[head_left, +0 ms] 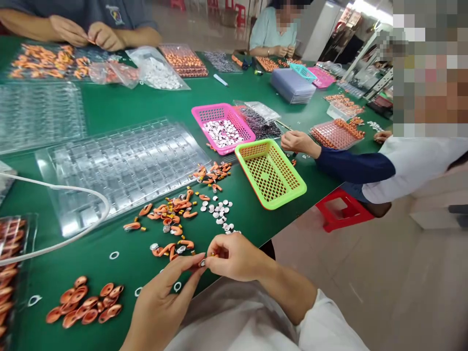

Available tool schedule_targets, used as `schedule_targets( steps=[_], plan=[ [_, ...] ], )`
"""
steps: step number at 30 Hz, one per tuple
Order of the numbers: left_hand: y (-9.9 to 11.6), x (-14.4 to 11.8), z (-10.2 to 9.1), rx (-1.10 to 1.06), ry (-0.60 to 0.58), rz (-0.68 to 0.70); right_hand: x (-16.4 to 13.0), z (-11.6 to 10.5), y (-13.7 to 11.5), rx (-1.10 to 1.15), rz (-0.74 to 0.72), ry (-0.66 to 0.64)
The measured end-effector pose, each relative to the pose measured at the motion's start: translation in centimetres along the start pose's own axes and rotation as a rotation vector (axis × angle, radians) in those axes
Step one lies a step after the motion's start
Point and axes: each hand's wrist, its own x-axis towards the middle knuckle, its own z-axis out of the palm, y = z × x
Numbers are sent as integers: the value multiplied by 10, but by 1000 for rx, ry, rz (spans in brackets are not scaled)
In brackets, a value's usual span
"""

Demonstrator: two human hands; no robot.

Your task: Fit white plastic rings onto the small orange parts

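At the near left edge of the green table [109, 112] lay roughly fifteen finished orange pieces [86, 306] in one cluster. Two clear blister trays [124, 165] sat behind. The left hand [161, 302] and right hand [234, 256] met fingertip to fingertip, pinched shut on one small part [203, 262] just above the table's edge. Beyond stood one pink basket [223, 127] and one green basket [270, 173], and one co-worker's hand [298, 142].
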Motion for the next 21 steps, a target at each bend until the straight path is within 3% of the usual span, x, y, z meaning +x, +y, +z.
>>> schedule_targets(
  steps=[5, 12, 21],
  plan=[
    [1, -1, 1, 13, 12, 11, -2, 2, 2, 52, 20, 2],
    [5, 0, 2, 31, 49, -13, -9, 13, 0, 56, -20, 133],
    [0, -8, 5, -12, 35, -158, -9, 27, 6, 228, -50, 226]
  ],
)
